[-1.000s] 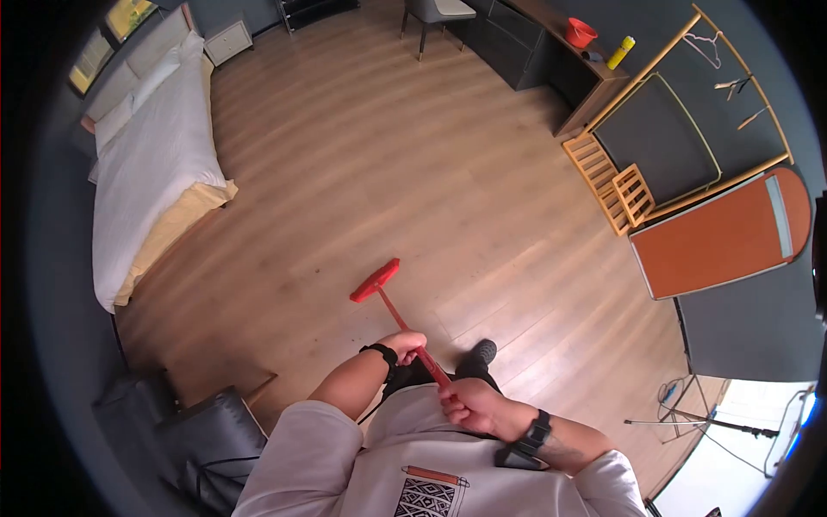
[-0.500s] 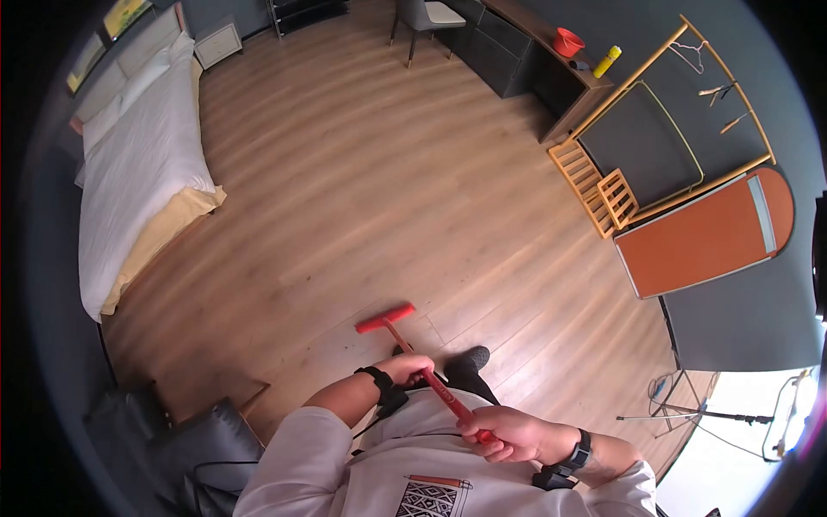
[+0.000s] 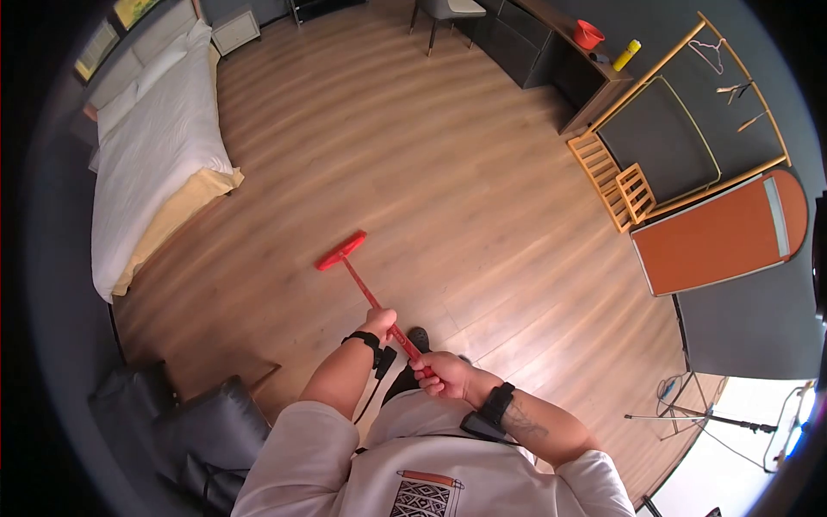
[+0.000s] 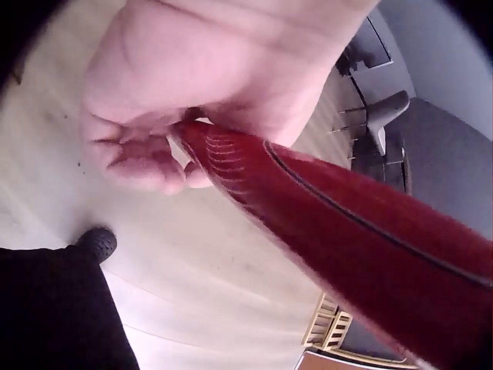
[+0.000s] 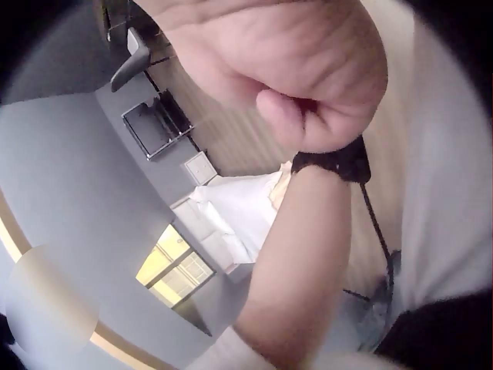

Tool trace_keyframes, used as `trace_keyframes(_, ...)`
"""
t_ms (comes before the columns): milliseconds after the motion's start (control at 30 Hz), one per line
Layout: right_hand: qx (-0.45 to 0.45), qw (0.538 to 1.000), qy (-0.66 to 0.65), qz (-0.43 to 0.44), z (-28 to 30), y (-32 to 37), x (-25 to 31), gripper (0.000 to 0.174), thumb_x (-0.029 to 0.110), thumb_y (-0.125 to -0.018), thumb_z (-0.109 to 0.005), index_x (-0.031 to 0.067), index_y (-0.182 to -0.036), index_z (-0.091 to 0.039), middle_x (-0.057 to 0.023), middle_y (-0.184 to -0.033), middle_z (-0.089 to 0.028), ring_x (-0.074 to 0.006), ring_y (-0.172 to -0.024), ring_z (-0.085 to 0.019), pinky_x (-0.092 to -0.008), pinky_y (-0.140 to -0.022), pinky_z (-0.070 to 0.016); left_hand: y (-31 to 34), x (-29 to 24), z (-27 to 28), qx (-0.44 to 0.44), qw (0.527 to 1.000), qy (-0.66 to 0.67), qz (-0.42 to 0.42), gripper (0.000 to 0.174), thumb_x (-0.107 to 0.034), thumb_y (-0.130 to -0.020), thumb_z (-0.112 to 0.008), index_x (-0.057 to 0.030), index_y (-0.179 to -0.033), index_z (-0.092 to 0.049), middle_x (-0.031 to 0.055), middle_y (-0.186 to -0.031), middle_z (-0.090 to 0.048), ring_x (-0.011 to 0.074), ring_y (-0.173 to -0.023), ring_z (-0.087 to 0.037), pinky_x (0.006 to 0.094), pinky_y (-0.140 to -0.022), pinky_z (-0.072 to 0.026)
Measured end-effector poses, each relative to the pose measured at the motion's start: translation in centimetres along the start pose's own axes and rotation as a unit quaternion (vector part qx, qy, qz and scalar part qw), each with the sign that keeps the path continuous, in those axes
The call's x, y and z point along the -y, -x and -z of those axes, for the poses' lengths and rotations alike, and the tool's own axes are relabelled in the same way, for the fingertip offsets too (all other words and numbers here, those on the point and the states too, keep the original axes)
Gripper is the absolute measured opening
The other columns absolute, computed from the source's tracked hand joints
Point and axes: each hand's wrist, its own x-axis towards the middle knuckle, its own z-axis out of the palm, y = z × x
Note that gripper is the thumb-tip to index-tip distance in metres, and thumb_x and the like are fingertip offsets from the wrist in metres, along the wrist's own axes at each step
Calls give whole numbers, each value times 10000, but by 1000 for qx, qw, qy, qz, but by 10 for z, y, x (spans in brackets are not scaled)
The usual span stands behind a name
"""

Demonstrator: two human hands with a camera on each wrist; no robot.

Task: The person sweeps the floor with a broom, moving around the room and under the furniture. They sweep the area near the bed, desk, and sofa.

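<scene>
Left hand (image 3: 377, 323) had its fingers curled round the handle (image 3: 403, 341) of a red long-handled floor tool (image 3: 355, 274), gripping it partway along; left wrist view confirmed the wrap, with the thick red shaft running out from the palm. Right hand (image 3: 446, 376) sat nearer the body, fingers folded tight on the handle's top end; from the right wrist only a closed fist showed, the shaft hidden inside it. The tool slanted away from both hands, its bar-shaped red head (image 3: 342, 250) ahead of the left hand and slightly to its left, over the wood floor (image 3: 413, 164); couldn't tell if it was touching. Black strap (image 3: 364, 339) on the left wrist, another strap (image 3: 498, 402) on the right. A dark shoe (image 3: 419, 338) was just beyond the right hand. Bed (image 3: 159, 155) stood well off, left of and beyond the left hand; dark armchair (image 3: 215, 422) was left of that hand, closer to the body. Far ahead and right of the right hand: desk (image 3: 596, 105) with red bucket (image 3: 588, 35) and yellow bottle (image 3: 627, 55), then wooden rack (image 3: 674, 52) and orange board (image 3: 711, 237). Tripod (image 3: 717, 420) was well to its right.
</scene>
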Motion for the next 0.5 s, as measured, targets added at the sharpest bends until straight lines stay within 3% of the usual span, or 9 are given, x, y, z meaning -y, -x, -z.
trace_keyframes(67,22,999,-22,-27,3,9,-9,88,105,-809,-476,104,-755,-407,22,-571,-361,-43,-377,-296,-159,-312,-231,12,5,-3,1,991,-135,7,97,-18,-687,-428,-21,-770,-478,112,-538,-468,194,-378,-443,311,-299,-301)
trace_keyframes(100,1,999,-29,-31,2,16,-14,103,92,-809,-480,100,-746,-399,22,-564,-347,-41,-375,-287,-151,-310,-223,16,15,-8,4,993,-112,22,108,-3,-673,-406,9,-746,-484,138,-507,-470,203,-330,-433,320,-266,-280)
trace_keyframes(133,-1,999,-25,-30,5,22,-21,103,92,-809,-480,100,-746,-399,22,-564,-347,-41,-375,-287,-151,-310,-223,16,29,-13,13,996,-82,19,101,-20,-669,-392,8,-699,-484,133,-503,-464,200,-322,-422,318,-269,-280)
trace_keyframes(200,-27,997,-71,-26,14,37,-35,119,67,-800,-485,96,-735,-390,22,-563,-347,-40,-379,-282,-148,-308,-213,-1,54,-17,95,971,-215,38,95,-49,-675,-395,-11,-663,-481,119,-483,-449,187,-321,-418,299,-274,-284)
trace_keyframes(300,-55,993,-101,9,12,68,-67,126,44,-794,-480,87,-726,-382,12,-569,-347,-44,-389,-275,-154,-307,-207,34,74,-31,144,973,-163,76,97,-85,-687,-415,-53,-608,-462,56,-450,-409,142,-315,-388,282,-283,-303)
trace_keyframes(333,-68,990,-120,35,9,80,-78,125,44,-795,-476,83,-725,-380,8,-572,-345,-46,-394,-274,-155,-308,-206,40,83,-39,134,962,-219,90,97,-112,-698,-433,-76,-612,-463,32,-472,-422,129,-340,-396,274,-313,-325)
trace_keyframes(400,-62,986,-148,48,4,99,-104,124,42,-799,-463,76,-717,-377,1,-576,-346,-50,-400,-274,-157,-307,-204,60,104,-42,213,948,-219,90,107,-155,-709,-458,-101,-618,-467,15,-489,-429,121,-372,-403,266,-353,-347)
trace_keyframes(500,-42,978,-191,70,0,118,-144,143,31,-801,-438,80,-685,-370,3,-576,-352,-52,-397,-274,-163,-304,-204,83,136,-45,236,941,-230,80,130,-192,-713,-477,-120,-606,-464,1,-497,-425,118,-377,-384,258,-370,-353)
